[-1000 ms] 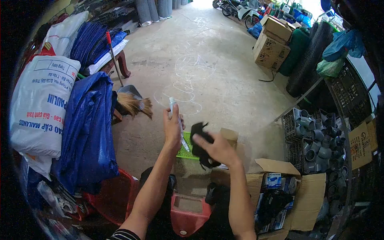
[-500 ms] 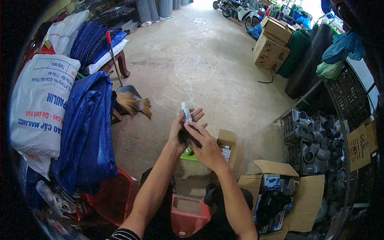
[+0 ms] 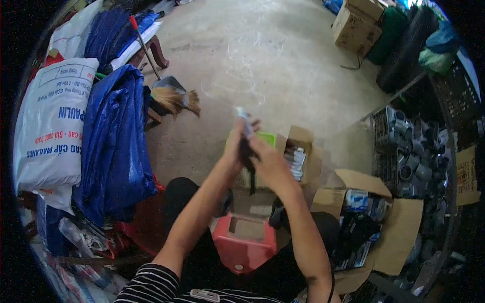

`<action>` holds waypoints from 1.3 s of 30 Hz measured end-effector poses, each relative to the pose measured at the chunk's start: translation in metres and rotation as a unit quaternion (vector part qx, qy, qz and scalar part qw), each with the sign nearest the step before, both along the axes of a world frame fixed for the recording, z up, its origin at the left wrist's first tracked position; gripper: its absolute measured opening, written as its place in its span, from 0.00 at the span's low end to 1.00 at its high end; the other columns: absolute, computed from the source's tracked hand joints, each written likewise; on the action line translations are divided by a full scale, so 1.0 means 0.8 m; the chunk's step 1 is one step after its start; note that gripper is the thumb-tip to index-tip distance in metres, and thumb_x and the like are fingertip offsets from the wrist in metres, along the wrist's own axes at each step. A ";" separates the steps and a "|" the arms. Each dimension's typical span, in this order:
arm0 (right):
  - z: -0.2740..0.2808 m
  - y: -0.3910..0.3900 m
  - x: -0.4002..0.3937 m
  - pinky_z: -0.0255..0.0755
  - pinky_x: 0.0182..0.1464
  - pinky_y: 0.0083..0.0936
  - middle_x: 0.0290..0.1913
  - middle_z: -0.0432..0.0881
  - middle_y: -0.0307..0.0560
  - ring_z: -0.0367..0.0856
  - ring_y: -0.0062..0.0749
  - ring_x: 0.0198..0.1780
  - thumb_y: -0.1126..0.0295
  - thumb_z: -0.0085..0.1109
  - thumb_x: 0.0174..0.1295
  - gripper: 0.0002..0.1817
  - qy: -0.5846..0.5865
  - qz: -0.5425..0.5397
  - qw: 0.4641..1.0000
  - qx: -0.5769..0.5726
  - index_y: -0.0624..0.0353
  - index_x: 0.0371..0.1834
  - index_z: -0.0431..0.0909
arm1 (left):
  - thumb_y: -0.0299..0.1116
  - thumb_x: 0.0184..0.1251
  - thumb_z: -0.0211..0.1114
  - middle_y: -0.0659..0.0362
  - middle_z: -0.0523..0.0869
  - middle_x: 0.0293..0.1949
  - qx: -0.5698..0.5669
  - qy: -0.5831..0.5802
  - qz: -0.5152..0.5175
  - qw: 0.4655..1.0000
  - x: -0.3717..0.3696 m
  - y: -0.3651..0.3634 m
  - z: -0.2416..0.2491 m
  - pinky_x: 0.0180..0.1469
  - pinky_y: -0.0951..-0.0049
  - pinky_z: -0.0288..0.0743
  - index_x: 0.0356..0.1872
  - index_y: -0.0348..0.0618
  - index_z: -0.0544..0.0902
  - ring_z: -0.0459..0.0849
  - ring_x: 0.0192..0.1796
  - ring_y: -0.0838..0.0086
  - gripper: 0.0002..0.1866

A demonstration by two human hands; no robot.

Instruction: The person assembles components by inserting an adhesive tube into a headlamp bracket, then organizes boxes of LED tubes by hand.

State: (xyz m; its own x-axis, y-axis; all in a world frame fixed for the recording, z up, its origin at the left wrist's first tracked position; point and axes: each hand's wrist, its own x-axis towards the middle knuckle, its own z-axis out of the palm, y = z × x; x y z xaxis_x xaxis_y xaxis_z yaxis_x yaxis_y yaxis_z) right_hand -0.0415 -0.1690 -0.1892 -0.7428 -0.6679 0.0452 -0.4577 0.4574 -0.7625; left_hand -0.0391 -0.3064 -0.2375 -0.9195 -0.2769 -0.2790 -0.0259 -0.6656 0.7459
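A small white tube (image 3: 244,120) with a pale cap points up and away from me, blurred by motion. My left hand (image 3: 235,144) is closed around it. My right hand (image 3: 270,159) is curled in beside it, fingers at the tube's lower end. A dark, limp cloth-like strip (image 3: 249,169) hangs between my hands, apparently from the right one. Behind the hands is a bright green tray (image 3: 268,138), partly covered. To its right, an open cardboard box (image 3: 301,135) contains several small white tubes (image 3: 298,164).
A red plastic stool (image 3: 245,252) stands between my legs. Right of me is a large open carton (image 3: 399,237) of packaged goods, with crates of grey pipe fittings (image 3: 411,166) beyond. On the left are a white sack (image 3: 53,126), blue tarpaulin (image 3: 116,146) and a broom (image 3: 169,98).
The view has tilted down, showing more of the stool and the tubes in the box. Both hands stay together at the tube, now blurred; the dark strip hangs lower into view.
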 end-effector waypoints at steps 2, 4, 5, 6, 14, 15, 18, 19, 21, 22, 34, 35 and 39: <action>-0.036 0.009 0.023 0.64 0.67 0.35 0.63 0.73 0.58 0.71 0.52 0.65 0.75 0.56 0.60 0.25 -0.100 0.123 0.987 0.009 0.63 0.63 0.71 | 0.49 0.74 0.53 0.52 0.80 0.51 -0.047 -0.081 0.022 0.995 -0.008 -0.053 -0.077 0.53 0.60 0.76 0.61 0.43 0.69 0.78 0.55 0.65 0.24; -0.091 0.023 0.044 0.70 0.62 0.36 0.58 0.77 0.58 0.75 0.50 0.61 0.75 0.55 0.59 0.21 -0.121 0.160 0.978 -0.049 0.64 0.57 0.75 | 0.45 0.73 0.56 0.54 0.81 0.45 -0.075 -0.165 0.023 0.983 0.000 -0.081 -0.142 0.47 0.62 0.78 0.59 0.43 0.70 0.80 0.48 0.66 0.21; -0.107 0.023 0.046 0.72 0.59 0.37 0.55 0.78 0.57 0.77 0.50 0.58 0.75 0.55 0.58 0.19 -0.096 0.188 0.974 0.079 0.64 0.54 0.76 | 0.42 0.73 0.57 0.54 0.82 0.41 -0.064 -0.213 0.028 0.974 0.005 -0.094 -0.183 0.43 0.63 0.80 0.56 0.42 0.72 0.82 0.43 0.67 0.19; -0.123 0.020 0.046 0.74 0.56 0.38 0.52 0.79 0.57 0.78 0.49 0.56 0.75 0.54 0.58 0.16 -0.068 0.215 0.953 0.202 0.64 0.51 0.77 | 0.41 0.72 0.58 0.54 0.82 0.39 -0.109 -0.252 0.019 0.961 -0.007 -0.104 -0.219 0.41 0.63 0.80 0.55 0.41 0.73 0.83 0.41 0.67 0.18; -0.156 0.023 0.056 0.79 0.43 0.37 0.41 0.79 0.54 0.83 0.45 0.45 0.76 0.56 0.55 0.08 -0.105 0.203 0.961 0.154 0.63 0.38 0.80 | 0.37 0.62 0.66 0.48 0.83 0.44 -0.401 -0.398 -0.147 0.812 -0.030 -0.048 -0.469 0.37 0.62 0.79 0.49 0.34 0.75 0.84 0.40 0.61 0.20; -0.156 0.021 0.049 0.79 0.42 0.35 0.40 0.80 0.53 0.83 0.43 0.44 0.75 0.57 0.54 0.08 -0.107 0.173 0.961 0.186 0.63 0.36 0.81 | 0.37 0.61 0.67 0.46 0.83 0.46 -0.502 -0.358 -0.159 0.771 -0.040 -0.045 -0.508 0.42 0.61 0.78 0.49 0.33 0.75 0.84 0.42 0.58 0.21; -0.159 0.022 0.018 0.80 0.40 0.30 0.37 0.83 0.52 0.85 0.38 0.41 0.74 0.60 0.51 0.07 -0.134 0.097 0.953 0.255 0.61 0.32 0.84 | 0.36 0.58 0.67 0.42 0.83 0.47 -0.597 -0.324 -0.145 0.719 -0.079 -0.031 -0.531 0.53 0.59 0.74 0.50 0.33 0.74 0.82 0.48 0.55 0.22; -0.163 0.025 0.004 0.80 0.39 0.29 0.35 0.84 0.51 0.85 0.37 0.40 0.73 0.61 0.50 0.06 -0.156 0.074 0.951 0.256 0.60 0.31 0.85 | 0.36 0.60 0.65 0.43 0.82 0.47 -0.592 -0.352 -0.074 0.721 -0.095 -0.047 -0.550 0.53 0.60 0.74 0.51 0.33 0.74 0.82 0.48 0.56 0.22; -0.173 0.030 -0.027 0.79 0.35 0.28 0.30 0.85 0.49 0.86 0.35 0.37 0.73 0.62 0.48 0.05 -0.198 0.052 0.948 0.246 0.55 0.27 0.86 | 0.36 0.63 0.62 0.44 0.83 0.45 -0.547 -0.347 0.045 0.761 -0.124 -0.046 -0.552 0.50 0.61 0.74 0.50 0.34 0.75 0.83 0.46 0.59 0.19; -0.171 0.036 -0.043 0.79 0.34 0.27 0.30 0.85 0.49 0.86 0.36 0.37 0.72 0.62 0.48 0.04 -0.201 0.036 0.947 0.248 0.55 0.27 0.85 | 0.36 0.65 0.61 0.45 0.84 0.43 -0.506 -0.313 0.098 0.798 -0.152 -0.039 -0.510 0.48 0.61 0.75 0.49 0.34 0.76 0.83 0.44 0.60 0.17; -0.171 0.122 -0.099 0.55 0.68 0.52 0.41 0.82 0.53 0.77 0.43 0.51 0.68 0.54 0.56 0.10 -0.097 -0.163 0.933 0.305 0.57 0.31 0.85 | 0.34 0.56 0.66 0.41 0.79 0.51 -0.728 0.022 -0.420 0.541 -0.242 0.201 -0.542 0.58 0.56 0.73 0.52 0.34 0.77 0.77 0.54 0.46 0.23; -0.179 0.127 -0.099 0.54 0.68 0.51 0.41 0.82 0.52 0.76 0.43 0.52 0.67 0.53 0.58 0.10 -0.094 -0.200 0.929 0.298 0.56 0.31 0.85 | 0.34 0.56 0.66 0.41 0.79 0.50 -0.731 -0.041 -0.454 0.508 -0.247 0.204 -0.536 0.58 0.55 0.74 0.53 0.34 0.76 0.77 0.54 0.46 0.24; -0.163 0.126 -0.108 0.56 0.66 0.51 0.41 0.81 0.51 0.76 0.43 0.52 0.64 0.54 0.60 0.11 -0.128 -0.237 0.955 0.128 0.56 0.31 0.85 | 0.36 0.57 0.67 0.46 0.82 0.48 -0.846 -0.008 -0.430 0.315 -0.227 0.213 -0.531 0.53 0.60 0.77 0.53 0.34 0.76 0.82 0.49 0.56 0.25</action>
State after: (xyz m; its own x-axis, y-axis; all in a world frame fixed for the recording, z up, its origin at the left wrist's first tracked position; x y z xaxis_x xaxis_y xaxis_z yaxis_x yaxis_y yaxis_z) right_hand -0.1281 -0.0682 -0.3199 -0.9289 -0.2193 -0.2985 0.0335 0.7528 -0.6574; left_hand -0.2209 -0.1361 -0.6623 -0.8594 0.3083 -0.4080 0.3339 0.9426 0.0089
